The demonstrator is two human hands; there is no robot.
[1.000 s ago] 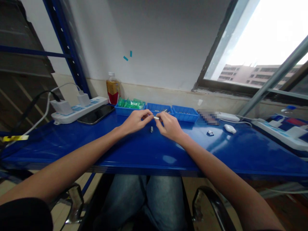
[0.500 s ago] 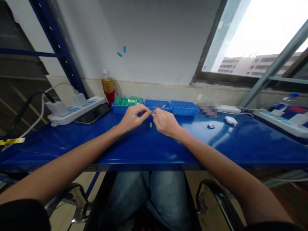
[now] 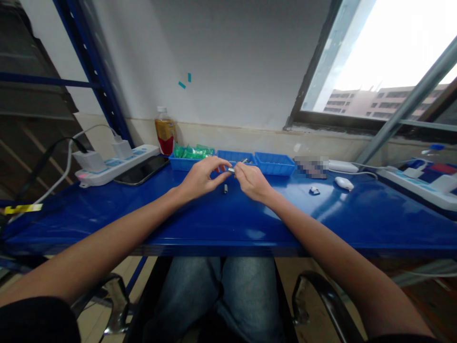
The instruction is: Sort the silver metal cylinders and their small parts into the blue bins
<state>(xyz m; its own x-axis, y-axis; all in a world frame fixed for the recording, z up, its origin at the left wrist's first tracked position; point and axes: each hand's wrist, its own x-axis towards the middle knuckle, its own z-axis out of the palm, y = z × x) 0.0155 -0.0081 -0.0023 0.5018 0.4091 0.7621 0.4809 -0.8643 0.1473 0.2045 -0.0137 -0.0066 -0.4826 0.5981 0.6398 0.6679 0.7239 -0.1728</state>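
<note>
Over the middle of the desk, my left hand (image 3: 206, 177) and my right hand (image 3: 253, 183) meet at the fingertips. Between them is a small silvery metal piece (image 3: 231, 170), too small to make out further. My right thumb and fingers pinch one end of it. The left thumb and forefinger close on its other end, forming a loop. Just below, a short grey metal cylinder (image 3: 225, 189) lies on the blue desk, touched by neither hand. Behind my right fingers sits a blue bin (image 3: 233, 155) with small metal parts, partly hidden.
Beside that bin are a blue bin of green packets (image 3: 193, 152) and another blue bin (image 3: 274, 164). On the left are a drink bottle (image 3: 164, 131), a phone (image 3: 143, 170) and a power strip (image 3: 107, 174). White earbud-like items (image 3: 343, 184) and another power strip (image 3: 421, 183) lie right.
The metal piece now shows more between my fingertips, and my left thumb and forefinger have parted slightly. Both hands have shifted a little right in view; the whole view has shifted slightly too.
</note>
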